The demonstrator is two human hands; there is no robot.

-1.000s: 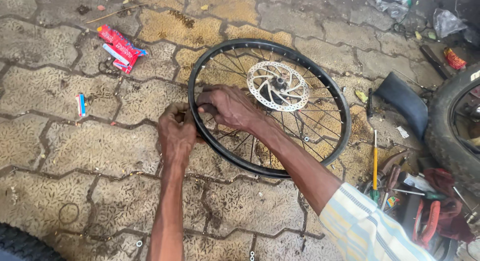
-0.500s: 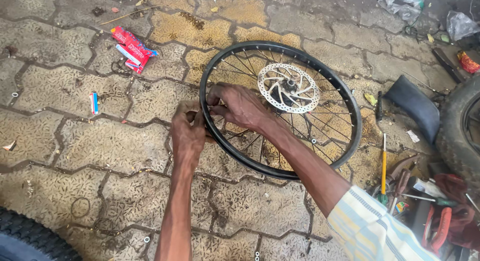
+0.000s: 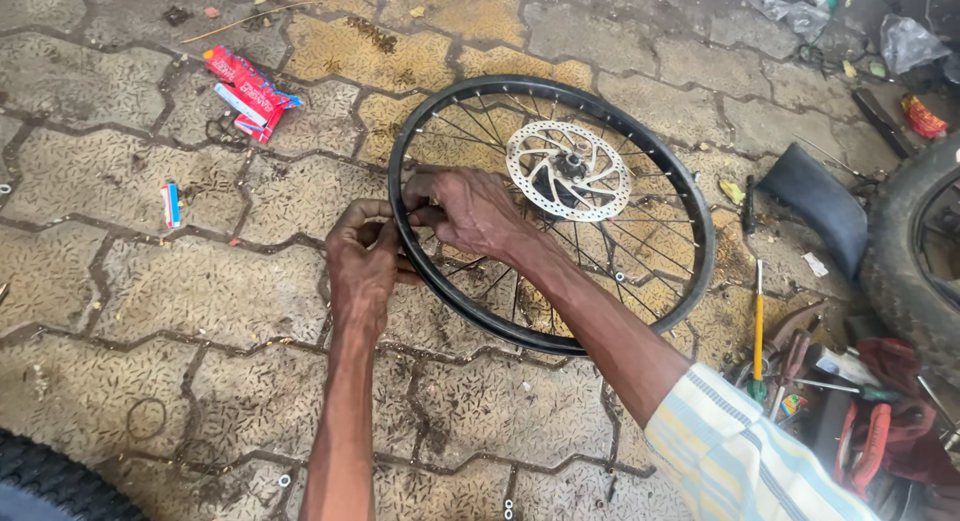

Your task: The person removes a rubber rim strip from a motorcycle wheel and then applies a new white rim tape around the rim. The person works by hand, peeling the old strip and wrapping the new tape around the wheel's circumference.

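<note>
Fingers of the left hand [image 3: 362, 261] and the right hand [image 3: 468, 209] are pinching together on the near-left edge of the black spoked wheel rim [image 3: 455, 303], lying flat at the frame's centre. Its disc rotor [image 3: 568, 171] is sitting inside. A red wrapper [image 3: 248, 91] is lying at the upper left, a yellow-handled screwdriver [image 3: 758, 326] at the right.

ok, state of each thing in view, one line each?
wheel rim: flat on the paving, no tyre on it
brake disc: mounted at the hub, facing up
left hand: closed on the rim's edge
right hand: fingers pinching at the rim
red wrapper: crumpled, lying on the ground
yellow screwdriver: lying loose
</note>
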